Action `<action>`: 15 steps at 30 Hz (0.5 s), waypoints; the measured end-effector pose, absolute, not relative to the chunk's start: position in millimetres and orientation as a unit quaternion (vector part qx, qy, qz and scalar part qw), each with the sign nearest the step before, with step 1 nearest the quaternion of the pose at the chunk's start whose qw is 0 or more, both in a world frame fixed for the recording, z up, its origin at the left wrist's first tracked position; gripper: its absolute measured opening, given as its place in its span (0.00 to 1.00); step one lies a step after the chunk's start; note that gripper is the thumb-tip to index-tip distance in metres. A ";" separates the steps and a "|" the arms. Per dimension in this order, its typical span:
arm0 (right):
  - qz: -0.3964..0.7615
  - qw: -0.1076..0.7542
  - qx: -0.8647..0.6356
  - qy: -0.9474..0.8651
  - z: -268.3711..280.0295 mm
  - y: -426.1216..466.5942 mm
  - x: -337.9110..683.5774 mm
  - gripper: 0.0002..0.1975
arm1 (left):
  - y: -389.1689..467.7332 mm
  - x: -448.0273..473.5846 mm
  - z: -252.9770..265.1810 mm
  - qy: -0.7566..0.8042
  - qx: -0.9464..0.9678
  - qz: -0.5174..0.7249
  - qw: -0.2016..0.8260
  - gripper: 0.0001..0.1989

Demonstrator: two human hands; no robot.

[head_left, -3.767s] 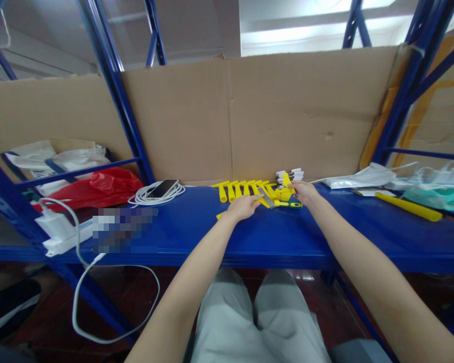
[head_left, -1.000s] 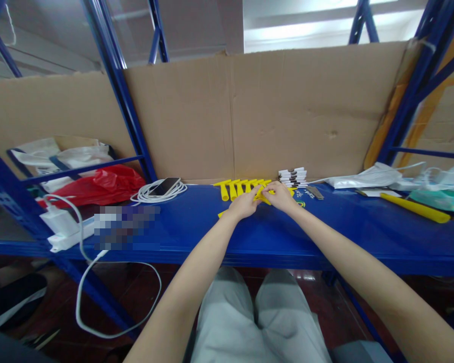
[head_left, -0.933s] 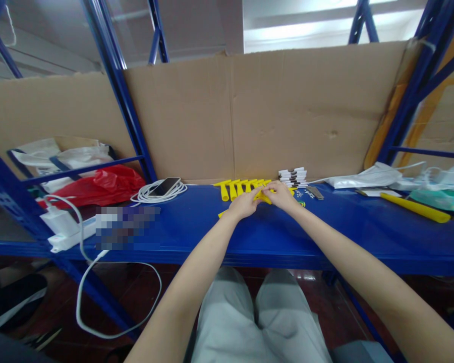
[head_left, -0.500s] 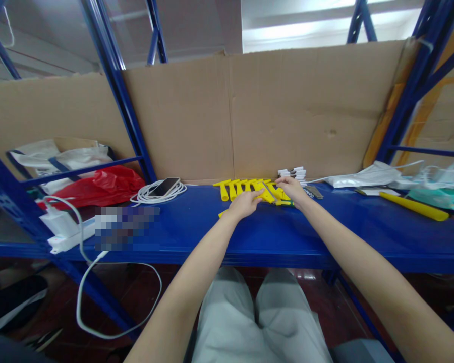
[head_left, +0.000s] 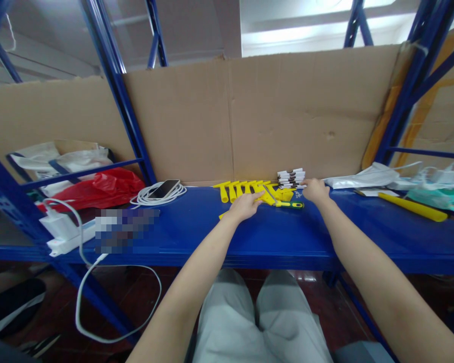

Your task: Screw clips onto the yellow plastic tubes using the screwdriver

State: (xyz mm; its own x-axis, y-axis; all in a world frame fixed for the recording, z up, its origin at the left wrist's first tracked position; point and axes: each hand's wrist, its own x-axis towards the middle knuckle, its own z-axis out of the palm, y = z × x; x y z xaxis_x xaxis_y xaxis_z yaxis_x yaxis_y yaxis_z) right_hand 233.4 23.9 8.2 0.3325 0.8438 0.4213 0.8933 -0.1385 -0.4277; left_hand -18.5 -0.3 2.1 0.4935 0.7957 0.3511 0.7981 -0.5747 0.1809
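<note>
My left hand is closed on a yellow plastic piece with a flat, angled end, at the front of a row of similar yellow handled pieces. Just right of it lies a tool with a yellow-and-green handle and a thin metal shank. My right hand is lowered to the shelf beside a stack of white and dark strips. Its fingers are drawn together, and whatever they grip is hidden. Between the hands rests another flat yellow piece.
Coiled white cable with a phone lies left on the blue shelf. Further left are a red bag and a white power strip. A long yellow tube lies right. Cardboard stands behind.
My right hand has moved right, away from the yellow pieces, to beside the strip stack. This uncovers the yellow-and-green handle. My left hand has stayed in place with its yellow piece.
</note>
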 end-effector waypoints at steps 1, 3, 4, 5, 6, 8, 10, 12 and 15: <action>-0.034 0.291 -0.770 -0.567 7.5 22.9 239.5 0.19 | -0.9 -18.4 2.1 -0.463 -0.864 -0.198 0.007 0.22; -0.023 0.248 -0.792 -0.557 4.7 22.5 247.6 0.17 | -1.5 -18.0 1.8 -0.466 -0.864 -0.191 0.014 0.22; -0.020 0.226 -0.798 -0.559 2.9 22.8 249.6 0.17 | -1.5 -17.9 1.5 -0.466 -0.864 -0.189 0.017 0.22; -0.018 0.203 -0.799 -0.565 1.1 23.2 250.3 0.18 | -1.4 -17.7 1.1 -0.465 -0.865 -0.189 0.020 0.21; -0.017 0.181 -0.798 -0.574 -0.5 23.8 250.2 0.19 | -1.2 -17.6 0.6 -0.463 -0.866 -0.189 0.021 0.21; -0.018 0.146 -0.792 -0.593 -2.9 24.8 248.1 0.20 | -0.6 -17.5 -0.3 -0.458 -0.868 -0.190 0.023 0.21; -0.023 0.127 -0.782 -0.610 -3.7 25.7 245.3 0.20 | 0.0 -17.5 -1.2 -0.453 -0.871 -0.191 0.024 0.21; -0.031 0.114 -0.772 -0.624 -3.6 26.7 243.0 0.19 | 0.4 -17.4 -1.8 -0.448 -0.873 -0.191 0.025 0.21; -0.037 0.099 -0.761 -0.641 -3.7 28.3 241.3 0.17 | 0.4 -17.2 -2.2 -0.444 -0.875 -0.192 0.022 0.21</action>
State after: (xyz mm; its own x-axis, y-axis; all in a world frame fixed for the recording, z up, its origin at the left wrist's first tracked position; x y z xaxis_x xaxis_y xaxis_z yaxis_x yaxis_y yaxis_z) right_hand 241.3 28.3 -3.7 0.1766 0.9671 0.1834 0.9817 -0.1596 -0.1035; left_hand -17.2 0.4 -2.2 0.5317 0.7690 0.3548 0.7857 -0.6043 0.1323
